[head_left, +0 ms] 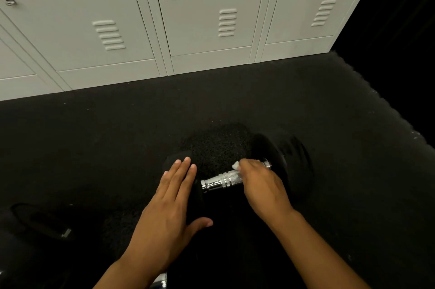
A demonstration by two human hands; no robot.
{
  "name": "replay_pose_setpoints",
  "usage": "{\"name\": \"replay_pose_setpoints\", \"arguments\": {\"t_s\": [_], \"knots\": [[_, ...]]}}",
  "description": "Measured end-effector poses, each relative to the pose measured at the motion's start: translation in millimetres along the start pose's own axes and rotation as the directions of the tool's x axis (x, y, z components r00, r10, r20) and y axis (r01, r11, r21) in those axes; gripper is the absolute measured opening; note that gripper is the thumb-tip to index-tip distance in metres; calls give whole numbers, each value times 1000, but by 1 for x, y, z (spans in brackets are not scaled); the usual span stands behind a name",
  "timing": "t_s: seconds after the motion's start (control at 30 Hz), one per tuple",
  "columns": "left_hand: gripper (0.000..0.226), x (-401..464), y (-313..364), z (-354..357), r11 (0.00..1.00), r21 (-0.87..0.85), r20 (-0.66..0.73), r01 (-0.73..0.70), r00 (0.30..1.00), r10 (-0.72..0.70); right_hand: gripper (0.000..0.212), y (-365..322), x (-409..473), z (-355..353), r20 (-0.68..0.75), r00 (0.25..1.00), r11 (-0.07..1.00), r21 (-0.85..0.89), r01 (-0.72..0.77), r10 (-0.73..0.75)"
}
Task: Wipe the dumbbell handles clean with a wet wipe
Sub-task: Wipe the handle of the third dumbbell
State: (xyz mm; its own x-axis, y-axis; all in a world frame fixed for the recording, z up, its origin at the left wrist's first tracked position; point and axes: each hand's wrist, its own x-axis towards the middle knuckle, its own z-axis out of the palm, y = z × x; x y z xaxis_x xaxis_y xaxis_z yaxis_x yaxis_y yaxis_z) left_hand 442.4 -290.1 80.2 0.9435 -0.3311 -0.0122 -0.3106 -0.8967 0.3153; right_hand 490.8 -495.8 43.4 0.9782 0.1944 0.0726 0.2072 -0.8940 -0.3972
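The dumbbell (pixel 237 180) lies on the black floor (pixel 117 135), about midway between the lockers (pixel 164 17) along the floor's far edge and the near edge of the view. Its chrome handle (pixel 220 181) runs from the left head up to the right head (pixel 282 161).

The left hand (pixel 171 204) lies flat on the left head, fingers straight and together, thumb spread, holding nothing, only pressing down. The right hand (pixel 261 185) curls over the handle's right half, gripping the wipe (pixel 236 166), of which only a white corner shows past the knuckles.

The step in hand looks like the wiping stroke on this handle. To do it well, the left palm should keep firm weight on the head so the dumbbell cannot roll. The right hand should wrap the wipe round the bar and draw it along toward the bare left end, twisting the wrist so the underside and the knurled grooves get cleaned too. The rings near the left collar likely trap grime and deserve a slower pass.

At the floor's near left corner lies another dark object (pixel 44 222) with a metal glint, possibly a second dumbbell; I cannot tell.
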Motion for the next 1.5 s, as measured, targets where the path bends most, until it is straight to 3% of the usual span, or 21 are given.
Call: {"name": "replay_pose_setpoints", "arguments": {"t_s": [0.1,0.17,0.27,0.37,0.47,0.57,0.63,0.77,0.83,0.93,1.1,1.27,1.37,1.5], "knots": [[94,0,-1,1,1000,-10,-15,-3,1000,3,27,-7,25,-5,111,989,986,-142,-82,99],[94,0,-1,2,1000,-16,-12,0,1000,0,29,-15,28,-1,146,987,987,-155,-38,61],[94,0,-1,2,1000,-22,-7,-1,1000,1,32,-15,5,5,28,999,997,-63,41,-39],[94,0,-2,2,1000,-27,-22,-10,1000,9,34,0,-11,13,-137,990,999,-6,38,-38],[95,0,-3,3,999,-35,-25,-5,1000,4,12,2,-8,20,-212,977,999,-45,11,-20],[95,0,-2,4,999,-41,-15,2,1000,-3,36,-7,-19,31,-199,975,995,-47,87,-95],[94,0,-2,3,999,-46,-12,2,1000,-3,36,-6,-37,36,-217,967,991,-20,136,-137],[94,-1,-2,3,998,-66,-42,4,999,-6,36,6,-59,38,-280,960,1000,-7,21,-23],[94,-1,-2,4,998,-65,-47,-1,999,-2,24,6,-50,36,-299,954,998,-43,-44,29],[95,1,-3,4,998,-66,-47,-12,999,9,39,-2,-33,34,-291,950,991,-40,-131,114],[95,1,-2,2,997,-78,-44,-5,999,2,27,-6,-37,23,-400,899,980,149,-128,178],[94,-1,-1,5,998,-59,-39,-5,999,3,45,1,-20,31,-340,940,999,-34,-37,24],[95,-1,-2,5,998,-60,-35,-2,999,0,56,7,-34,40,-322,946,999,-45,15,-29],[94,-1,-2,5,998,-60,-37,3,999,-6,45,9,-25,41,-354,935,997,-80,-15,-14]]}}
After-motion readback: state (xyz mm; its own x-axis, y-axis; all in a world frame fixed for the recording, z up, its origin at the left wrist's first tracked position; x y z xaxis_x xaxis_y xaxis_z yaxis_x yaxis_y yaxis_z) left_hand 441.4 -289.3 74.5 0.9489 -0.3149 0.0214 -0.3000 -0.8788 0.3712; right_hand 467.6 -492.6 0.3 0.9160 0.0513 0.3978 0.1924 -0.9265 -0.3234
